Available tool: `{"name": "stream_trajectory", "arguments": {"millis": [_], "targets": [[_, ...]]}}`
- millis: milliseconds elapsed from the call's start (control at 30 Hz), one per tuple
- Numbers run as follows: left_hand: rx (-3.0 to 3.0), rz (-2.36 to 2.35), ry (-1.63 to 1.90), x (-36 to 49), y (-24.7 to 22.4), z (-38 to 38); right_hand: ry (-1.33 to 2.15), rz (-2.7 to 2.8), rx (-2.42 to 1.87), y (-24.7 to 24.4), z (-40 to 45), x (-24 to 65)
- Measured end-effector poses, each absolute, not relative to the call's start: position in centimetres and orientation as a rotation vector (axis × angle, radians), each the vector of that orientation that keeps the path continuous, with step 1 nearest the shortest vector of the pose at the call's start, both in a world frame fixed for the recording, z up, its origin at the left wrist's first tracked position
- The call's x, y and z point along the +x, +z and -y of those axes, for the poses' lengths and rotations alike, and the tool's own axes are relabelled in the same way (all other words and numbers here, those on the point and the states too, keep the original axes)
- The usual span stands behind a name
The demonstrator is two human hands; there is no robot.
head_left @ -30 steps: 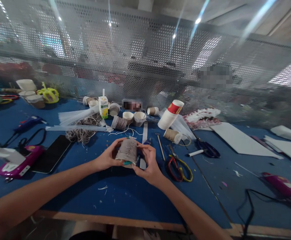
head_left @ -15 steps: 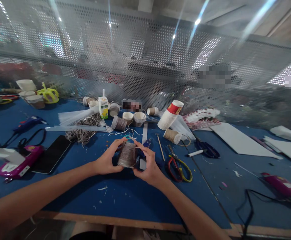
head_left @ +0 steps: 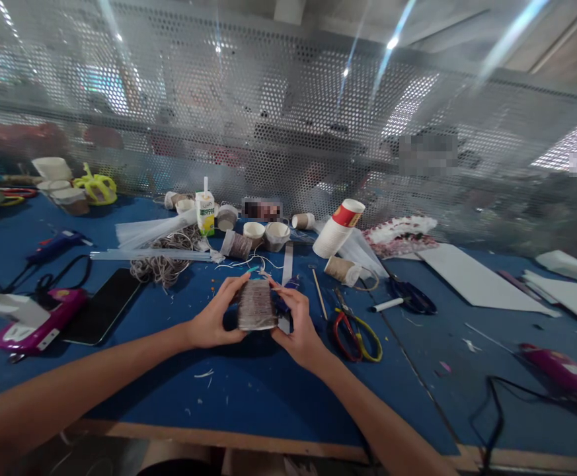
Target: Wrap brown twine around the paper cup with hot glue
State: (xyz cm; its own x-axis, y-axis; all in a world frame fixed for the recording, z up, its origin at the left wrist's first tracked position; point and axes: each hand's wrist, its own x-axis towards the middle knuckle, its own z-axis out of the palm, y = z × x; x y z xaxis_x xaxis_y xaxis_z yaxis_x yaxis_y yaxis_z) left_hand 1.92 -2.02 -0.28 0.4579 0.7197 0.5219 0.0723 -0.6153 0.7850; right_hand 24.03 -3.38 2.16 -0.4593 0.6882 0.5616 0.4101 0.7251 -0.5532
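A paper cup wrapped in grey-brown cord (head_left: 257, 305) is held between my two hands above the blue table. My left hand (head_left: 217, 315) grips its left side, thumb low and fingers toward the far end. On the other side my right hand (head_left: 295, 322) closes round it the same way. Something small and teal shows by the left fingertips. Behind the hands lie another cord-wrapped cup (head_left: 236, 244) and white paper cups (head_left: 254, 231). A steel ruler (head_left: 287, 263) is partly hidden by the right hand.
Scissors with red and yellow handles (head_left: 356, 335) and a wooden stick (head_left: 319, 294) lie to the right. Stacked paper cups (head_left: 338, 229) lean behind them. Leftward are tangled cord (head_left: 162, 261), a black phone (head_left: 104, 307), a purple power strip (head_left: 45, 325) and a blue glue gun (head_left: 60, 246).
The wrapped cup has turned a little between my hands and shifted slightly right. Both hands keep hold of it; the things on the table stay put.
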Motion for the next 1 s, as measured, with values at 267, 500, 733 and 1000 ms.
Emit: {"name": "stream_trajectory", "arguments": {"millis": [267, 500, 733, 1000], "targets": [[1.986, -1.022, 1.436, 2.0, 0.0, 1.9, 0.23, 2.121, -0.77, 2.9, 3.7, 23.4], [1.84, -1.207, 1.566, 2.0, -0.2, 1.5, 0.122, 2.421, -0.719, 3.8, 4.9, 23.2], [1.791, -1.183, 1.581, 2.0, -0.4, 1.5, 0.108, 2.498, -0.752, 3.6, 5.2, 23.1], [1.716, -1.21, 1.615, 2.0, -0.8, 1.4, 0.086, 2.55, -0.812, 3.6, 5.3, 22.9]]}}
